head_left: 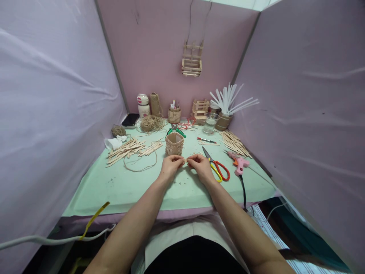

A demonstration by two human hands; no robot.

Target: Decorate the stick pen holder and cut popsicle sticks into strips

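Note:
My left hand and my right hand meet near the table's middle, fingertips pinched around a small wooden piece between them. Most of that piece is hidden by the fingers. Just behind my left hand stands a small woven wooden cup, upright, its top open. Scissors with red and yellow handles lie right beside my right hand. Farther right rests a pink glue gun with a black cord.
Wooden sticks lie left, more sticks right. Behind are green-handled pliers, twine, a clear cup of water, a pen and white glue sticks. A small wooden rack hangs above.

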